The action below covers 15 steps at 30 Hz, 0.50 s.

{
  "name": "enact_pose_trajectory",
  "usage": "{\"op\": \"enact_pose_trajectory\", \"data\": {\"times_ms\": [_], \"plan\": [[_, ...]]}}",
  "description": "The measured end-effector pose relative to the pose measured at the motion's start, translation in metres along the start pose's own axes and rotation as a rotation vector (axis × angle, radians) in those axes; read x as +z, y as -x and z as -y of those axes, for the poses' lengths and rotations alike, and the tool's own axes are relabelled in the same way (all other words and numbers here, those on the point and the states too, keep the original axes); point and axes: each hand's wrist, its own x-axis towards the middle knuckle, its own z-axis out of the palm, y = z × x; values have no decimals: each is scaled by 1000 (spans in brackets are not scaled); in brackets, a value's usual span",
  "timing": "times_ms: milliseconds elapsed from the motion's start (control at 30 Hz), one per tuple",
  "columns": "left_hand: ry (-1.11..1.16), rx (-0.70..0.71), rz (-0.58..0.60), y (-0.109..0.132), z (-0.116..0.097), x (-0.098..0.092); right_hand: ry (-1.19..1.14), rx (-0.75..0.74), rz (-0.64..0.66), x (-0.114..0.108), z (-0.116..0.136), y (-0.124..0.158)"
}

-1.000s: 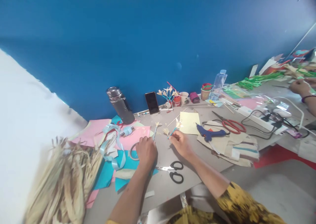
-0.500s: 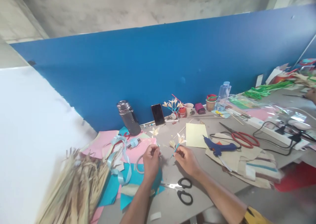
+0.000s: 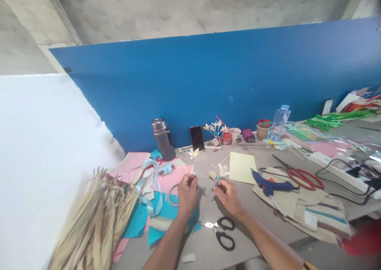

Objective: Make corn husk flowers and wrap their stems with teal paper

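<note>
Between the fingertips of my left hand (image 3: pixel 188 192) is the thin stem of a cream flower (image 3: pixel 193 154), its bloom standing upright above the fist. My right hand (image 3: pixel 228 194) pinches a blue-wrapped stem that carries a cream flower (image 3: pixel 222 170) and a paler bud (image 3: pixel 212 175). A small gap separates the two hands, both above the grey table. Black-handled scissors (image 3: pixel 218 226) lie just below them, blades pointing left. Left of my left hand, a tape ring (image 3: pixel 173 194) rests on blue and pink paper.
Dried husks (image 3: pixel 92 222) are heaped at the left, beside a light blue ribbon (image 3: pixel 149 206). A flask (image 3: pixel 164 139), a phone (image 3: pixel 197 138) and a bunch of flowers (image 3: pixel 216 129) stand at the back. On the right lie a glue gun (image 3: pixel 272 183), red-handled scissors (image 3: pixel 300 174) and a power strip (image 3: pixel 336 172).
The camera view has shifted a little, so things sit further right. The flower in my left hand now stands higher and more upright over the fist. Both hands keep their pinch.
</note>
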Motion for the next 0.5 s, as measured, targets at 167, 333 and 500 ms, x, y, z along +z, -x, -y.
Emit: {"op": "enact_pose_trajectory", "data": {"times_ms": [167,333,500], "plan": [[14,-77,-4,1,-3,1,1,9,18,-1,1,0],[-8,-66,-9,3,-11,0,17,-5,2,-1,3,0],[34,-58,-30,3,-10,1,30,-19,18,0,-1,0]]}}
